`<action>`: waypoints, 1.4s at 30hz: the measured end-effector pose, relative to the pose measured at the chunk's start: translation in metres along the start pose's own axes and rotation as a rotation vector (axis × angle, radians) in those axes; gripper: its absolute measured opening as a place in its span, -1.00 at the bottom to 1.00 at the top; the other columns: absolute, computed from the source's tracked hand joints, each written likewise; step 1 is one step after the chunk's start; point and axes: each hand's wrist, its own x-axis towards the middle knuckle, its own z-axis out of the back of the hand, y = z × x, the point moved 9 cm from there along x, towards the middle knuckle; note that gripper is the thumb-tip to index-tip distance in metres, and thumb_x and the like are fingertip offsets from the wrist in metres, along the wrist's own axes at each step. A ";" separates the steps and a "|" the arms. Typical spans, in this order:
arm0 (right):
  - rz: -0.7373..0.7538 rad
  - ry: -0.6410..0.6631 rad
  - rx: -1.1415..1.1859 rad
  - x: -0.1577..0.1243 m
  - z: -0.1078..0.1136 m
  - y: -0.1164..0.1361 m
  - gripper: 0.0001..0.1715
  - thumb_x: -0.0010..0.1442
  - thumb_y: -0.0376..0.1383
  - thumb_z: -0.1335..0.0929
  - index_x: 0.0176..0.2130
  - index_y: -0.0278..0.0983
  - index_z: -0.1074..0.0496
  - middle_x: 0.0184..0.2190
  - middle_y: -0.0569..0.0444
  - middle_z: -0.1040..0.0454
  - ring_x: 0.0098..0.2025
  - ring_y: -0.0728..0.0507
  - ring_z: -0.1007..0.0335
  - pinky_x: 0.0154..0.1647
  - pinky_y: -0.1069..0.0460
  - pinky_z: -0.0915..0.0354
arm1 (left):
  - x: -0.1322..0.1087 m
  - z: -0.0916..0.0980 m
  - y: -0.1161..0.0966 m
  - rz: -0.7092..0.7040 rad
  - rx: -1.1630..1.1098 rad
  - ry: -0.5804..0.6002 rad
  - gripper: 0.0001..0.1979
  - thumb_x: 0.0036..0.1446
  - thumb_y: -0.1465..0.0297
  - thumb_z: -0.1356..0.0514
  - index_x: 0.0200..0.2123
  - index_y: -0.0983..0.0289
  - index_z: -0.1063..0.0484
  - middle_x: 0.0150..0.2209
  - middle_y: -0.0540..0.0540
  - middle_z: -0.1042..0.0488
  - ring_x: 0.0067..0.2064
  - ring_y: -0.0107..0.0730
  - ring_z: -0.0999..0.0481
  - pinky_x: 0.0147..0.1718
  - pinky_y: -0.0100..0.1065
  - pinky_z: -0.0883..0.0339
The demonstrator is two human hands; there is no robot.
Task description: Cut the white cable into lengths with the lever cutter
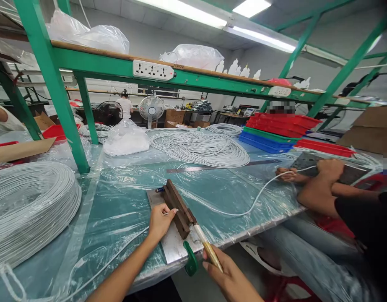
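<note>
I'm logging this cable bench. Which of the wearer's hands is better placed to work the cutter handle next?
Right, most likely. The right hand grips the yellowish handle at the brown cutter block, while the left hand is occupied pinching the white cable at the block's side.

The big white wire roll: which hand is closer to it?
Left. The left hand, pinching a wire end at the brown block, sits right of the wire roll; the right hand is farther right, gripping the cutter handle.

white cable (243, 209), green bench top (124, 197), brown cutter block (179, 207), red trays (283, 123), blue tray (264, 144)
</note>
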 end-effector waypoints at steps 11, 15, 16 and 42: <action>0.105 0.248 0.442 0.032 0.056 0.153 -0.25 0.12 0.23 -0.10 -0.15 -0.29 -0.39 -0.39 -0.05 -0.41 -0.61 0.02 -0.19 -0.56 0.11 -0.23 | -0.026 0.021 -0.029 0.073 -0.294 0.166 -0.49 -0.15 -0.05 -0.24 -0.47 0.35 -0.41 -0.63 -0.10 -0.13 -0.55 -0.58 -0.06 -0.55 -0.46 0.08; 0.210 0.250 0.554 0.092 0.058 0.215 -0.15 0.22 0.18 0.13 -0.08 -0.33 -0.30 -0.32 -0.15 -0.49 -0.40 -0.10 -0.44 -0.33 0.04 -0.36 | -0.035 0.022 -0.024 0.135 -0.387 0.198 -0.48 -0.12 -0.04 -0.23 -0.44 0.36 -0.44 -0.64 -0.10 -0.13 -0.57 -0.60 -0.07 -0.57 -0.47 0.12; 0.244 0.251 0.560 0.111 0.055 0.227 -0.15 0.22 0.19 0.11 -0.01 -0.34 -0.26 -0.28 -0.19 -0.50 -0.33 -0.15 -0.48 -0.28 0.00 -0.38 | -0.037 0.021 -0.022 0.149 -0.402 0.202 -0.49 -0.11 -0.04 -0.23 -0.44 0.36 -0.43 -0.63 -0.10 -0.14 -0.57 -0.60 -0.06 -0.58 -0.47 0.13; 0.419 0.693 0.163 0.101 -0.096 0.174 -0.43 -0.01 -0.07 -0.43 -0.09 -0.37 -0.37 -0.58 0.11 -0.43 -0.65 -0.02 -0.34 -0.60 0.12 -0.26 | -0.063 0.107 -0.111 -0.067 -0.785 -0.237 -0.58 0.03 0.05 -0.20 -0.52 0.28 -0.21 -0.67 -0.15 -0.05 -0.60 -0.61 0.05 -0.61 -0.53 0.04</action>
